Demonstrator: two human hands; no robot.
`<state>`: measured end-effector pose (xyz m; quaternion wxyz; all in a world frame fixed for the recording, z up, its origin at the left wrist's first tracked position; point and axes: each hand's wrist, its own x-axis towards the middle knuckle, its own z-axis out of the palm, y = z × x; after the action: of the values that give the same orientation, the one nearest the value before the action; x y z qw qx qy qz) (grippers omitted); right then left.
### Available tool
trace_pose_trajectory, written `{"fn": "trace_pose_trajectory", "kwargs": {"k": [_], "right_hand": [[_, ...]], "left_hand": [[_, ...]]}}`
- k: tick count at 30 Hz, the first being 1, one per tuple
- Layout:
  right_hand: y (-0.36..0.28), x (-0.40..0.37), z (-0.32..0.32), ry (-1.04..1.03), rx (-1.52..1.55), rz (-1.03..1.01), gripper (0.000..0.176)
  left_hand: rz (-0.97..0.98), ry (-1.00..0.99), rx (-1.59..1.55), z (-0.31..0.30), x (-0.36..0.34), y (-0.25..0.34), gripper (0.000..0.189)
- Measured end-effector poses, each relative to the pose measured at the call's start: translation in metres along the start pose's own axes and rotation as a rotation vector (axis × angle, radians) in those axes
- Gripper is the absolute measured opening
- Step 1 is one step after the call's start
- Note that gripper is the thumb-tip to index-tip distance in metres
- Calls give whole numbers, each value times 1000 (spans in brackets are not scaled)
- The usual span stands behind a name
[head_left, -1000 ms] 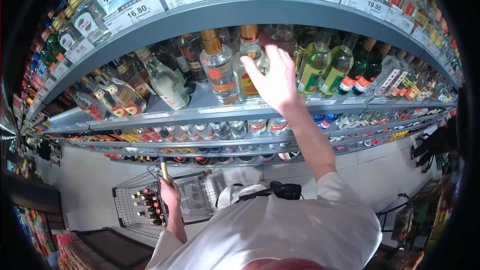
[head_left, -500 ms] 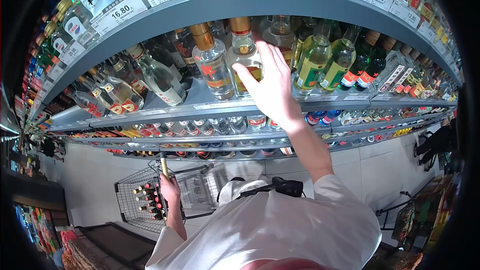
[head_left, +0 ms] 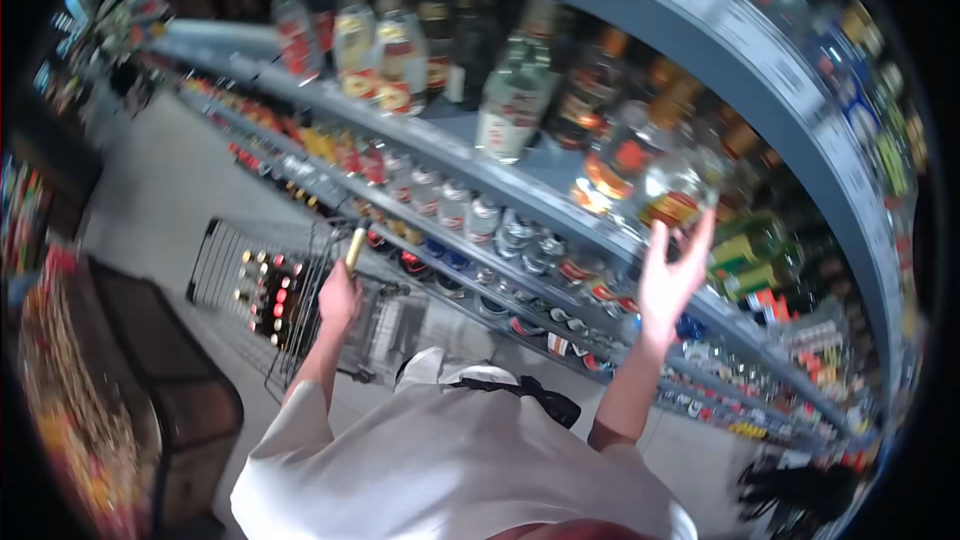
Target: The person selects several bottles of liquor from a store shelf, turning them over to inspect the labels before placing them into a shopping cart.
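Observation:
My right hand [head_left: 672, 285] is raised at the shelf edge, its thumb and fingers spread apart just in front of a clear bottle [head_left: 682, 188] with a red and yellow label. Whether the fingertips touch that bottle is blurred. On the left, my left hand [head_left: 340, 292] is wrapped round a pale bar [head_left: 355, 248] by the shopping cart [head_left: 225, 265]. Several dark bottles [head_left: 268, 292] with coloured caps stand in the cart. A greenish clear bottle [head_left: 515, 100] with a white label is on the shelf left of my right hand.
The curved shelf edge [head_left: 740, 25] with price tags runs above my right hand. Lower shelves hold rows of small bottles [head_left: 425, 192]. A dark display stand [head_left: 195, 400] is at the left. Dark clothing of another person [head_left: 800, 490] may show at the lower right.
The view has turned, so the shelves now slant down to the right. My right hand has drawn lower, away from the bottle fronts. My left hand remains on the bar.

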<state>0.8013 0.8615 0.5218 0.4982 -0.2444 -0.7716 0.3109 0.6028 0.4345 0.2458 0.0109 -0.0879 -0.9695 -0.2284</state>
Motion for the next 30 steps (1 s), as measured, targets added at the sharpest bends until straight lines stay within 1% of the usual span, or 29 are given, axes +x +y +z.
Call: {"fn": "trace_pose_trajectory", "kwargs": {"k": [1, 2, 3, 5, 7, 9, 10, 11, 13, 15, 17, 19, 21, 23, 24, 26, 30], "right_hand": [[5, -3, 1, -10, -76, 35, 70], [18, -4, 4, -1, -73, 48, 70], [16, -5, 4, -23, -113, 27, 71], [23, -4, 6, 1, -269, 38, 72], [17, -7, 9, -24, -231, 23, 77], [11, -7, 11, -4, -476, -21, 85], [15, -7, 10, 7, -548, -77, 92], [16, -6, 11, -16, -529, -29, 96], [14, -6, 15, -22, -525, -50, 97], [15, -2, 16, -51, -409, -54, 98], [23, 1, 18, 44, -596, -11, 100], [41, 13, 15, 65, -675, -50, 102], [20, 3, 23, 36, -665, -74, 104], [5, -4, 36, 77, -664, 27, 98], [15, 0, 35, 112, -692, 10, 99], [14, -2, 38, 107, -678, -25, 99], [11, -4, 42, 121, -699, -72, 104]], "left_hand": [[-20, -24, -5, -1, 1, -2, 38], [-3, 27, -26, 2, -1, -8, 35], [-15, 43, -71, -2, -2, -6, 32], [-16, 94, -90, -3, -2, -8, 26], [22, 148, -116, 3, -2, -15, 26], [31, 121, -142, 1, -2, -18, 26], [38, 148, -160, 3, -1, -22, 27], [48, 174, -181, 7, -3, -24, 27], [29, 146, -199, 6, -3, -25, 30], [34, 166, -210, 12, -4, -29, 33], [34, 144, -235, 16, -4, -32, 45], [-2, 120, -281, 13, -6, -33, 34], [-18, 123, -319, 14, -7, -34, 36], [-42, 115, -333, 12, -9, -36, 42], [-52, 115, -338, 9, -11, -39, 42], [-45, 55, -367, 3, -15, -40, 47], [-34, 17, -373, 2, -23, -48, 40]]}}
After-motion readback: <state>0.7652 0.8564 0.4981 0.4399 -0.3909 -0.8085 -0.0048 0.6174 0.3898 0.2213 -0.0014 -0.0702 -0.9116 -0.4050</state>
